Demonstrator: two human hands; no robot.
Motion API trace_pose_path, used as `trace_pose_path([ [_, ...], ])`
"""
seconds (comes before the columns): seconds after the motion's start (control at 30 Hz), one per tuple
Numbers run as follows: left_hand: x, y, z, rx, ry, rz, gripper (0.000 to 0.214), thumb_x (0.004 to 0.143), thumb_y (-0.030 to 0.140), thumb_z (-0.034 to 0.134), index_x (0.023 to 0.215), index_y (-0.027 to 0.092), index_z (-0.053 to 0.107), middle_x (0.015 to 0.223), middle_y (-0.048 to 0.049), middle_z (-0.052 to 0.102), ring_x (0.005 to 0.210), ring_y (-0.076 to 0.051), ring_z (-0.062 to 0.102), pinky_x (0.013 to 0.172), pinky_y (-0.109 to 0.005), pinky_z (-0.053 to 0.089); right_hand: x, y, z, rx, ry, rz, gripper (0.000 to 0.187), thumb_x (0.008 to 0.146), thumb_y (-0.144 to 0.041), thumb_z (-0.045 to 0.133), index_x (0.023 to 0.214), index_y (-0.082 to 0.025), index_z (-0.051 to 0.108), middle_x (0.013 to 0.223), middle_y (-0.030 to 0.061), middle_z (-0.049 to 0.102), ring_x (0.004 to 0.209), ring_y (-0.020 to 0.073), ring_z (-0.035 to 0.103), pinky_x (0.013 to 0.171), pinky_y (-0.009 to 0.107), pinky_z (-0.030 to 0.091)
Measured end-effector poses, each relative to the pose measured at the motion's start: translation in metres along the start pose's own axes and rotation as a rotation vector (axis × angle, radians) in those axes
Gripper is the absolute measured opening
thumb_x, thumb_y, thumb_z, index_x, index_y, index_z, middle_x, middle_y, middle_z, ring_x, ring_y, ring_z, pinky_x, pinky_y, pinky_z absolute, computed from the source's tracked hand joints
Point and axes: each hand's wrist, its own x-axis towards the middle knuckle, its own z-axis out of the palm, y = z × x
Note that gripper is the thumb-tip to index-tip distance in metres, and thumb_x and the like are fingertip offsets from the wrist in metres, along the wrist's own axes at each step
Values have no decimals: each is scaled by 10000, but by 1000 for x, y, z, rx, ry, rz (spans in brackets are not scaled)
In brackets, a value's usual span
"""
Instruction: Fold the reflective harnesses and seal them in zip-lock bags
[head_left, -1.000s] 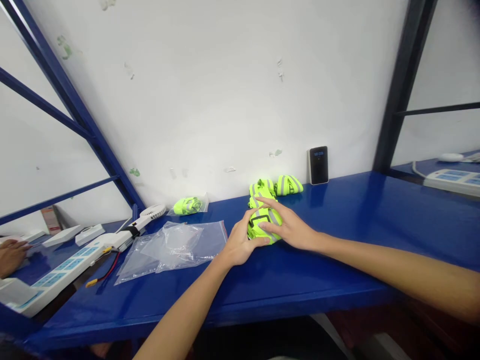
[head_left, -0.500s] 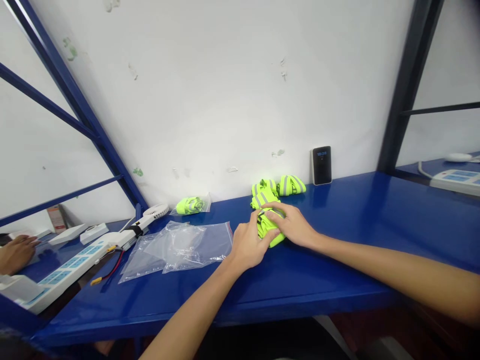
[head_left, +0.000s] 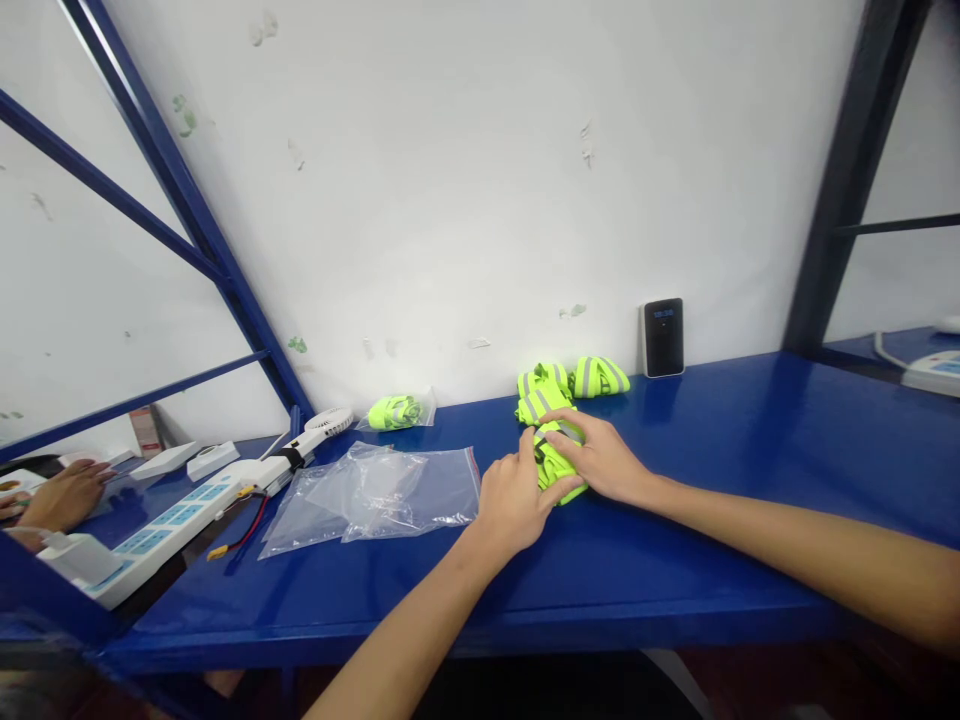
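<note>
A bundle of neon-yellow reflective strap point(head_left: 556, 462) with grey stripes rests on the blue table between my hands. My left hand point(head_left: 516, 492) grips its left and near side, thumb along the front. From the right and top, my right hand point(head_left: 604, 455) has its fingers curled over it. Part of the bundle is hidden under the fingers. Right behind it lie more rolled reflective straps point(head_left: 541, 392), and another roll point(head_left: 600, 377) sits against the wall. To the left, clear zip bags point(head_left: 405, 490) lie flat and overlapping.
A bagged yellow roll point(head_left: 395, 412) lies by the wall. At left are a white fan point(head_left: 330, 420), a power strip point(head_left: 169, 535) and a red-black cable point(head_left: 251, 520). A black-faced device point(head_left: 664, 338) leans on the wall. Another person's hand point(head_left: 71, 497) shows at far left.
The view has shifted slightly, so everything appears farther right. Both my hands stay on the yellow bundle with little change in grip. The other person's hand at left shows more fully.
</note>
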Motion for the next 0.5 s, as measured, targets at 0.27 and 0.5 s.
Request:
trace_pose_path([
  [0.27, -10, 8, -10, -33, -76, 111, 938, 793, 701, 463, 1489, 122, 221, 1309, -239, 523, 1192, -428, 487, 1009, -529, 301, 8, 15, -7, 40, -5, -59, 267, 800, -385, 593, 948, -200, 716, 971, 55, 743, 909, 279, 674, 851, 383, 498],
  [0.5, -17, -37, -94, 244, -379, 100, 1010, 604, 725, 665, 1464, 332, 312, 1564, -151, 197, 1411, -454, 176, 1093, -631, 129, 12, 24, -2, 91, -70, 25, 308, 806, -430, 596, 928, -186, 739, 969, 76, 749, 899, 305, 682, 775, 380, 525],
])
